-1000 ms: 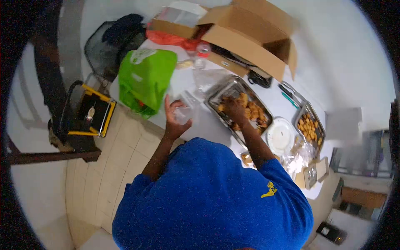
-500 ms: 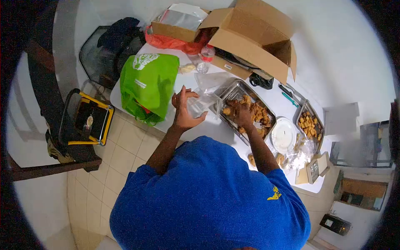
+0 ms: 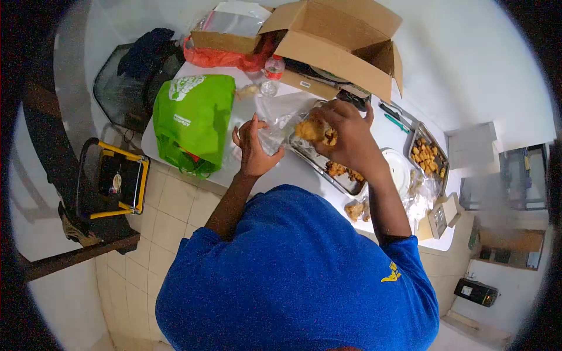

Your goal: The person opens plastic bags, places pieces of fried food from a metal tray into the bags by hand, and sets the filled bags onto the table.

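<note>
My left hand (image 3: 255, 151) is curved round a clear plastic bag (image 3: 274, 136), thumb and fingers holding its mouth spread. Close by on the right, my right hand (image 3: 354, 137) is closed on golden-brown fried chicken (image 3: 308, 130), lifted beside the bag's mouth. Beneath it lies a metal tray (image 3: 313, 164) with more browned pieces (image 3: 342, 171), partly covered by my hand and forearm. A clear bag with fried pieces (image 3: 357, 210) sits by the table's front edge.
A green bag (image 3: 193, 120) stands at the left, near a plastic bottle (image 3: 273, 69). Behind is an open cardboard box (image 3: 336, 44). To the right are a white plate (image 3: 398, 169), a second tray of small fried pieces (image 3: 427, 157) and a teal-handled knife (image 3: 397, 123).
My right hand has come up out of the tray with fried chicken and moved towards the bag. My left hand still holds the bag. The whole view has shifted slightly.
</note>
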Available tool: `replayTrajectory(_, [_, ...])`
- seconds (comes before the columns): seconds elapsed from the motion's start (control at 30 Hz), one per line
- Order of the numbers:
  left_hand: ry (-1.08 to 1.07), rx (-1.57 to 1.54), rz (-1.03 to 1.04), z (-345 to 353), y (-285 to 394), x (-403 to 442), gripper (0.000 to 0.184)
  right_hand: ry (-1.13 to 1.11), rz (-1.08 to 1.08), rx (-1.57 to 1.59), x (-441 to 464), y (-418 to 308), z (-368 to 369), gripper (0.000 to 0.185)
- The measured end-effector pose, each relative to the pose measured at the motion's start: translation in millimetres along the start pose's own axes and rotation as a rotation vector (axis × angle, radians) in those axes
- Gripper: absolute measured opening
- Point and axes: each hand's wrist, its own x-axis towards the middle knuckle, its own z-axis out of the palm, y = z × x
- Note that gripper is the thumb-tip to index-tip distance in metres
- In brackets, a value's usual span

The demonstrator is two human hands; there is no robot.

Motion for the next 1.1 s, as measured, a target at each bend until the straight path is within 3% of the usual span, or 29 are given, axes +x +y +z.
replayTrajectory(0.1, [0.028, -0.015, -0.006, -1, -3, 0, 0.108, -0.063, -0.069, -0.145, 6, -16, 3, 0.048])
replayTrajectory(0.33, [0.047, 0.046, -0.004, -11, -2, -7, 0.105, -0.205, -0.088, -0.044, 23, -48, 12, 0.050])
replayTrajectory(0.53, [0.064, 0.043, 0.003, -10, 2, -9, 0.102, -0.172, -0.039, 0.202, 32, -51, 22, 0.049])
replayTrajectory(0.63, [0.049, 0.035, -0.015, -9, 5, -8, 0.102, -0.128, -0.181, 0.215, 30, -46, 20, 0.049])
replayTrajectory(0.9, [0.028, -0.026, -0.082, -9, 19, -1, 0.098, -0.075, -0.134, 0.368, 27, -29, 40, 0.053])
replayTrajectory(1.03, [-0.030, -0.217, -0.208, 0, 14, -8, 0.096, -0.100, -0.101, 0.527, 25, -25, 38, 0.052])
replayTrajectory(1.1, [-0.039, -0.201, -0.206, 1, 12, -9, 0.096, 0.000, -0.071, 0.557, 23, -22, 47, 0.053])
